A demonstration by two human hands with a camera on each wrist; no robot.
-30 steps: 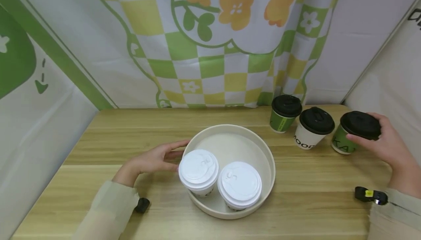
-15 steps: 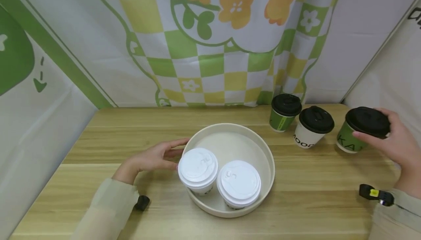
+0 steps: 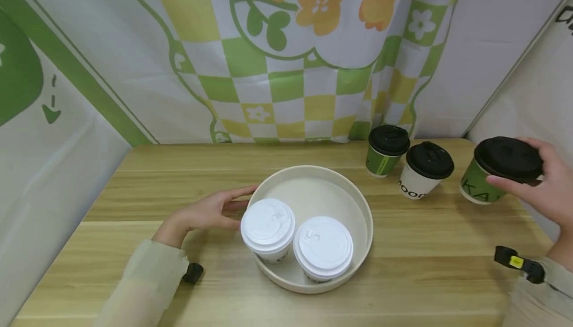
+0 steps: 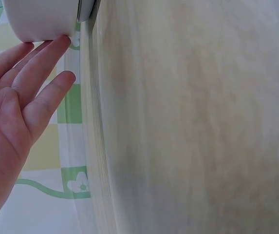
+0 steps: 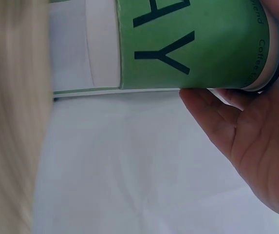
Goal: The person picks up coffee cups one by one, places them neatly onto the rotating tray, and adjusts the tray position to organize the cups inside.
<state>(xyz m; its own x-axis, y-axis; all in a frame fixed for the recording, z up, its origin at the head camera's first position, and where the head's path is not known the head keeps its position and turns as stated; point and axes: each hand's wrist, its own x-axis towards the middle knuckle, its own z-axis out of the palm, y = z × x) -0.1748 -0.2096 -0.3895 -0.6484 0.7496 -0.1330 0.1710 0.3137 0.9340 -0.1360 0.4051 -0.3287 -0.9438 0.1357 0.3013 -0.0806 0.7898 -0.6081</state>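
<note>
In the head view, my right hand (image 3: 548, 185) holds a green paper coffee cup (image 3: 481, 182) by its black lid (image 3: 508, 158), fingers behind and thumb in front. The right wrist view has this green cup (image 5: 193, 46) above the wooden surface, with a gap under its base. My left hand (image 3: 208, 212) touches the outer left side of a round cream tray (image 3: 364, 202) with nearly straight fingers. Two cups with white lids, a left one (image 3: 268, 222) and a right one (image 3: 323, 245), stand inside the tray. In the left wrist view, the left fingertips (image 4: 64, 41) meet the tray's wall (image 4: 42, 22).
A small green cup (image 3: 382, 163) and a white cup (image 3: 418, 180), both with black lids, stand on the wooden table (image 3: 421, 267) between the tray and my right hand. A checked floral curtain (image 3: 286, 88) hangs along the back edge. Pale fabric walls close both sides.
My right hand has moved right with the green cup, which has come up off the table and away from the white cup. The left hand and the tray have stayed in place.
</note>
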